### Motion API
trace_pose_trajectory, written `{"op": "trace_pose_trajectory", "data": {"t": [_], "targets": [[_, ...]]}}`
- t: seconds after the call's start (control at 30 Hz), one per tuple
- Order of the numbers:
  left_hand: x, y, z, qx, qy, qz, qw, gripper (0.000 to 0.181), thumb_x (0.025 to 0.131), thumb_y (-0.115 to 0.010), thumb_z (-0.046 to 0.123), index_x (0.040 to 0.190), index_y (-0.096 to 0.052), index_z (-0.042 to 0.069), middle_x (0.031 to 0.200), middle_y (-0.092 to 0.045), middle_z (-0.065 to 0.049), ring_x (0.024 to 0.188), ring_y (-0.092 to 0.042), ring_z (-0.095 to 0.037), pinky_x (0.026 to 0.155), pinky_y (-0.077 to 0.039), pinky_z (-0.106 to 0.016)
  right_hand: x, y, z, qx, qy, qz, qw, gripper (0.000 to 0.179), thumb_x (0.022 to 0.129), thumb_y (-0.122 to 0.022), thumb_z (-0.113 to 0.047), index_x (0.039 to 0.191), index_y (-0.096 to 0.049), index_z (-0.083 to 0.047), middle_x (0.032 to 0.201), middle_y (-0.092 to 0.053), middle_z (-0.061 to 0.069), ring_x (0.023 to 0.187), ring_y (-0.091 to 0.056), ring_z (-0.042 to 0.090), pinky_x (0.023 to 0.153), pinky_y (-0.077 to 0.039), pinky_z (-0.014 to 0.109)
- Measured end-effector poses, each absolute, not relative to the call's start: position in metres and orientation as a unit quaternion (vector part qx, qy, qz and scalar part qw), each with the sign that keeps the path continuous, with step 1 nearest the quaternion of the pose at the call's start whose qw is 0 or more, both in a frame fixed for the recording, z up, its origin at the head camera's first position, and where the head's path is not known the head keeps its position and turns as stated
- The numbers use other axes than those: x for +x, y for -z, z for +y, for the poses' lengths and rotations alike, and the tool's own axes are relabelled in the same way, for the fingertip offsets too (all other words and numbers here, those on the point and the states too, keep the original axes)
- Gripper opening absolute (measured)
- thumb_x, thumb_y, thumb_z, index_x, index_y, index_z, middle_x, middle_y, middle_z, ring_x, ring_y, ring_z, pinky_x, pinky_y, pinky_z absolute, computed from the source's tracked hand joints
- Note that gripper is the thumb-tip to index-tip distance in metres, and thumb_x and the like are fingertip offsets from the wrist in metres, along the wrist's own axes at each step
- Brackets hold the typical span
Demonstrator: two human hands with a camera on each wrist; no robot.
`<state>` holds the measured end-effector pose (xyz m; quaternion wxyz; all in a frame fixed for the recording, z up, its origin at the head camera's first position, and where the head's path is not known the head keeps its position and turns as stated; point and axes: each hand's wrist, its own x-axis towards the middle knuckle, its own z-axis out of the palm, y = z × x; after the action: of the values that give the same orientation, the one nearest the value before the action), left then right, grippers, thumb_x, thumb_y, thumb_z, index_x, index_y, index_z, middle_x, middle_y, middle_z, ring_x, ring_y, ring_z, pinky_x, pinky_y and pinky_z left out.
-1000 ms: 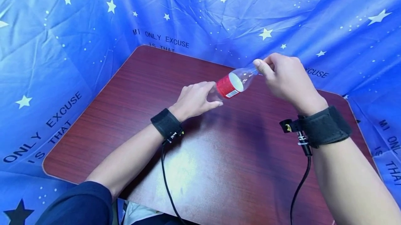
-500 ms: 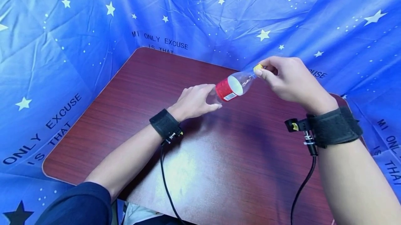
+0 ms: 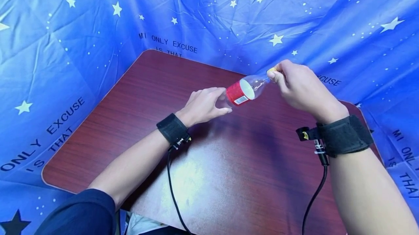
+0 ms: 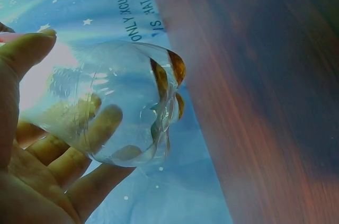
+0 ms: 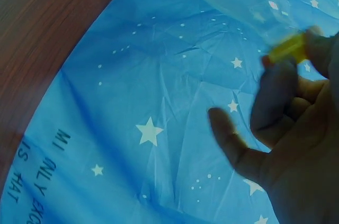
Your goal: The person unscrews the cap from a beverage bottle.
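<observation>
Your left hand (image 3: 204,104) is curled round the base of the bottle (image 3: 240,91), tilted above the table (image 3: 98,136), barely shifted. Your right hand (image 3: 302,86) pinches the yellow cap (image 5: 288,49) at the neck, covering more of it than half a second ago: likely a regrip.

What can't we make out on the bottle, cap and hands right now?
Cap: blurred in the right wrist view, mostly covered by the right hand in the head view; can't tell if loose.
Bottle: lower end partly behind the left hand in the head view; cut off by the top edge in the right wrist view.
Barcode: too small to read, head view.
</observation>
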<state>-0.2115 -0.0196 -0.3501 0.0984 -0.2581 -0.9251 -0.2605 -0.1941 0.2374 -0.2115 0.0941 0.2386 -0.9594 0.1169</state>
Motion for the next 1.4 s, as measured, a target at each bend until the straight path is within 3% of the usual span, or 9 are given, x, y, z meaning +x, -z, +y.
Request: {"op": "trace_pose_trajectory", "data": {"t": [0.1, 0.33, 0.57, 0.73, 0.9, 1.1, 1.4], "targets": [[-0.212, 0.348, -0.018, -0.259, 0.261, -0.925, 0.096, 0.043, 0.088, -0.079, 0.053, 0.112, -0.066, 0.02, 0.106, -0.073, 0.008, 0.092, -0.069, -0.012, 0.072, -0.057, -0.04, -0.196, 0.212, 0.238, 0.237, -0.101, -0.962, 0.093, 0.033, 0.112, -0.043, -0.027, 0.104, -0.059, 0.0, 0.091, -0.059, 0.014, 0.084, -0.056, 0.032, 0.079, -0.044, 0.051], [-0.212, 0.347, -0.017, -0.257, 0.262, -0.926, 0.09, 0.042, 0.089, -0.08, 0.052, 0.112, -0.065, 0.021, 0.106, -0.074, 0.007, 0.094, -0.07, -0.011, 0.073, -0.057, -0.039, -0.198, 0.217, 0.24, 0.24, -0.073, -0.962, 0.105, 0.032, 0.113, -0.041, -0.026, 0.098, -0.055, -0.001, 0.086, -0.052, 0.013, 0.078, -0.052, 0.031, 0.075, -0.042, 0.05], [-0.213, 0.343, -0.019, -0.253, 0.256, -0.928, 0.098, 0.043, 0.087, -0.077, 0.05, 0.116, -0.063, 0.021, 0.102, -0.071, 0.009, 0.092, -0.069, -0.01, 0.069, -0.055, -0.038, -0.2, 0.219, 0.242, 0.231, -0.065, -0.956, 0.167, 0.037, 0.111, -0.044, -0.036, 0.097, -0.063, -0.008, 0.081, -0.057, 0.007, 0.072, -0.057, 0.03, 0.066, -0.043, 0.051], [-0.214, 0.338, -0.02, -0.272, 0.267, -0.923, 0.06, 0.043, 0.085, -0.075, 0.045, 0.117, -0.062, 0.019, 0.096, -0.07, 0.009, 0.084, -0.065, -0.01, 0.068, -0.053, -0.036, -0.202, 0.219, 0.246, 0.267, -0.057, -0.941, 0.199, 0.038, 0.109, -0.047, -0.031, 0.076, -0.048, -0.012, 0.064, -0.041, 0.003, 0.055, -0.041, 0.023, 0.055, -0.031, 0.039], [-0.214, 0.34, -0.018, -0.28, 0.263, -0.923, 0.041, 0.048, 0.087, -0.077, 0.044, 0.124, -0.063, 0.018, 0.1, -0.071, 0.007, 0.086, -0.065, -0.011, 0.071, -0.055, -0.036, -0.206, 0.225, 0.248, 0.297, -0.069, -0.925, 0.225, 0.042, 0.104, -0.051, -0.023, 0.066, -0.038, -0.014, 0.059, -0.03, -0.001, 0.052, -0.028, 0.018, 0.052, -0.023, 0.035], [-0.213, 0.339, -0.016, -0.281, 0.259, -0.922, 0.07, 0.047, 0.087, -0.081, 0.043, 0.12, -0.063, 0.015, 0.101, -0.073, 0.003, 0.089, -0.069, -0.015, 0.072, -0.058, -0.04, -0.207, 0.227, 0.244, 0.281, -0.093, -0.918, 0.263, 0.043, 0.101, -0.052, -0.02, 0.062, -0.036, -0.013, 0.057, -0.028, -0.001, 0.052, -0.026, 0.02, 0.053, -0.021, 0.037], [-0.209, 0.339, -0.014, -0.267, 0.233, -0.925, 0.138, 0.043, 0.09, -0.08, 0.039, 0.118, -0.062, 0.012, 0.103, -0.074, -0.001, 0.088, -0.072, -0.018, 0.07, -0.06, -0.042, -0.204, 0.223, 0.235, 0.219, -0.119, -0.934, 0.255, 0.05, 0.105, -0.047, -0.024, 0.058, -0.033, -0.015, 0.055, -0.028, -0.001, 0.052, -0.021, 0.019, 0.051, -0.02, 0.039]]}}
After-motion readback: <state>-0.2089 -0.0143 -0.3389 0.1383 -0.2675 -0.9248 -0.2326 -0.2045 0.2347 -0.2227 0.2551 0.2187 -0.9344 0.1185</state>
